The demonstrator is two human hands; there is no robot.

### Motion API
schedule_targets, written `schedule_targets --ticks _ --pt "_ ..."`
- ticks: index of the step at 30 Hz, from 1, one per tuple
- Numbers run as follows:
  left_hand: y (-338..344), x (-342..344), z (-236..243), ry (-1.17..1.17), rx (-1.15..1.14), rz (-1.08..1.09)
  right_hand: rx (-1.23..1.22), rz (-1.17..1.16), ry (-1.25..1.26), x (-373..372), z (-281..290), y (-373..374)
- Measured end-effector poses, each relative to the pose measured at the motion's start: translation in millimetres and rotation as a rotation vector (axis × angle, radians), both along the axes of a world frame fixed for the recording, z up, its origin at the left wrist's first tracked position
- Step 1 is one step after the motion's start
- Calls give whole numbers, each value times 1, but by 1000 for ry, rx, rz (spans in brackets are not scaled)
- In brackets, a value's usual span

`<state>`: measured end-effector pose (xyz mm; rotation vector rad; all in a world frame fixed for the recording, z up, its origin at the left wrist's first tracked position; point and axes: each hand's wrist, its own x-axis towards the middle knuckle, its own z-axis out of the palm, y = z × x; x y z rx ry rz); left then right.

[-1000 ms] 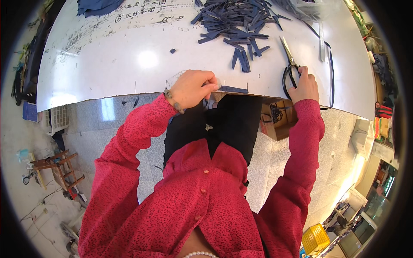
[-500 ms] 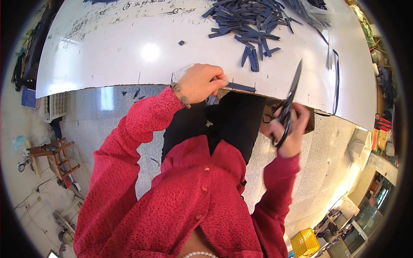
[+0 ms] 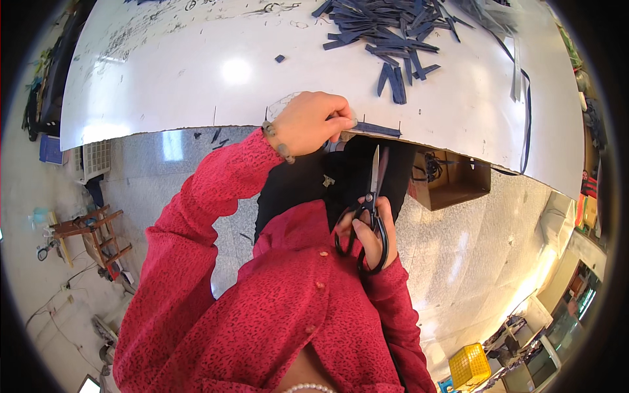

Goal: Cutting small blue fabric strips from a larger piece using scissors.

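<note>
At the near edge of the white tabletop [image 3: 164, 98], my left hand [image 3: 309, 123] pinches one end of a dark blue fabric strip [image 3: 380, 130]. The strip lies flat along the edge, and its other end reaches a short pen mark to the right. Below the edge, in front of my lap, my right hand [image 3: 383, 226] holds black-handled scissors [image 3: 372, 190] by the loops. Their blades point up towards the table, apart from the strip. Beyond the hands lies a loose pile of cut dark blue strips [image 3: 386, 26].
One small dark scrap [image 3: 280, 59] lies on the table. A long dark ribbon [image 3: 527, 124] hangs over the edge at right, near clear plastic. An open cardboard box [image 3: 452, 190] sits beneath the table. A wooden stool [image 3: 92, 239] and a yellow basket [image 3: 470, 367] stand on the floor.
My right hand has swung the scissors left and down, from over the table's right edge to in front of my lap. My left hand keeps its pinch on the strip.
</note>
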<state>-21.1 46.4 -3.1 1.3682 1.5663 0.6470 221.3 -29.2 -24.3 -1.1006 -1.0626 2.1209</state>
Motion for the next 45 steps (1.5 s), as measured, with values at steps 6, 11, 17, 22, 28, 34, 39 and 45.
schedule_targets --ticks 6,11,17,22,28,34,39,45 --pt "2 -2 -1 1 -8 -15 110 114 -100 -1 0 9" --pt "2 -4 -1 -21 10 -28 167 94 -214 -4 -2 9" --pt "2 -4 -1 -26 -12 -28 164 78 -271 -16 -2 17" --pt "3 -4 0 -23 -20 -27 212 65 -385 -28 1 25" --pt "3 -5 0 -21 -24 -31 366 51 -551 -35 0 32" --pt "2 -4 -5 -57 -17 -14 515 81 -645 -34 -3 36" --pt "1 -6 -10 -155 0 16 423 181 -646 -25 -1 46" --pt "-25 7 -3 -464 -31 50 275 -25 -156 -27 8 57"
